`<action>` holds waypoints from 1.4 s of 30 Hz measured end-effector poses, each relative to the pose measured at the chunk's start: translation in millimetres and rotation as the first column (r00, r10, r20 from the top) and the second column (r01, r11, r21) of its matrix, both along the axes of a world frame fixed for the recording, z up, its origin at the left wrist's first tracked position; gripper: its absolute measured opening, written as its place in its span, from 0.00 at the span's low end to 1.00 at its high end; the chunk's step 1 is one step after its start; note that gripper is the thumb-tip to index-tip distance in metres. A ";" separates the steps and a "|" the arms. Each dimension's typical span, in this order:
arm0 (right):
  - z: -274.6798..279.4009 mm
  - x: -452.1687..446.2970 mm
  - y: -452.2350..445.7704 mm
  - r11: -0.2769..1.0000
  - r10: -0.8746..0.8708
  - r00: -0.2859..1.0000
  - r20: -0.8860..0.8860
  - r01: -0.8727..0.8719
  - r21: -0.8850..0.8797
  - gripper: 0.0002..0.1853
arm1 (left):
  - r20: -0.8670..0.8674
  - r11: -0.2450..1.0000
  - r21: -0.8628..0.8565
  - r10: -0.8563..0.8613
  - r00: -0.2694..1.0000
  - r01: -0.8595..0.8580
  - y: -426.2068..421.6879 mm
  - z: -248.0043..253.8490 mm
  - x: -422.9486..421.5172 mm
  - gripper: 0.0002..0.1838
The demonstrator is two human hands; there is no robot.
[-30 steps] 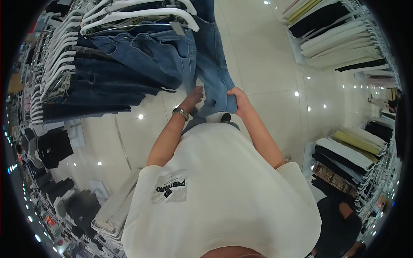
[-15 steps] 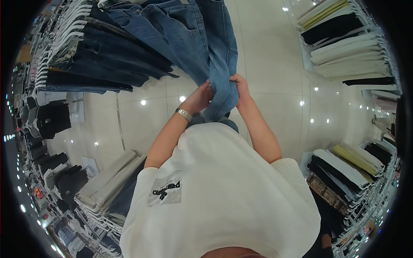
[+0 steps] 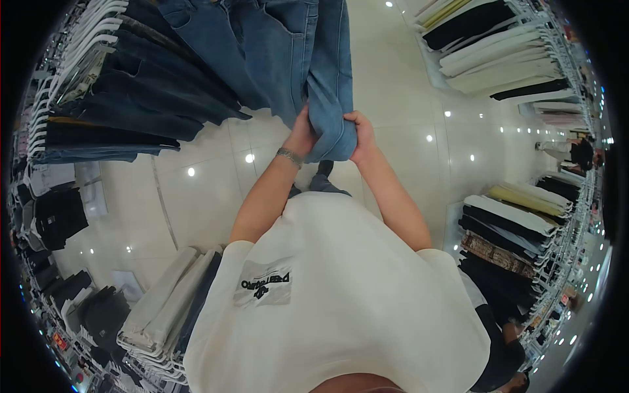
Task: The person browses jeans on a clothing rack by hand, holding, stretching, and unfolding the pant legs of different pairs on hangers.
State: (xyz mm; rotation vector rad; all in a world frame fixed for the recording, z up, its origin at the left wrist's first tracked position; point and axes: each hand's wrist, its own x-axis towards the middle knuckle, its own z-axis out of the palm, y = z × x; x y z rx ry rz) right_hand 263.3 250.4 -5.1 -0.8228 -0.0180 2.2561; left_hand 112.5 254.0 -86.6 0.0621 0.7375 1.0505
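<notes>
A pair of blue jeans (image 3: pixel 278 62) hangs at the top of the head view, in front of me, with its waist end at the frame's upper edge. One trouser leg is folded up between my hands. My left hand (image 3: pixel 301 136), with a metal watch on the wrist, grips the left side of this leg; part of its fingers is hidden behind the denim. On the opposite side my right hand (image 3: pixel 362 134) holds the leg's edge, fingers curled over the cloth and thumb side toward me.
Dark jeans (image 3: pixel 131 98) hang on white hangers (image 3: pixel 98 33) at left. Light trousers (image 3: pixel 501 62) line the right rack. More trousers (image 3: pixel 167 295) hang at lower left and patterned ones (image 3: pixel 495 254) at lower right. Pale tiles (image 3: pixel 393 177) cover the floor. Another person (image 3: pixel 508 347) is behind me.
The lower end of the trouser leg has been drawn up, away from my body, and looks shorter and more folded. Both hands keep their hold. The view has turned slightly.
</notes>
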 end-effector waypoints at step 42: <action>-138.1 11.0 -102.1 0.850 0.339 0.604 0.721 -0.525 0.040 0.29 | -0.550 0.800 -0.138 -0.552 0.627 0.584 -150.5 -9.8 -105.2 0.36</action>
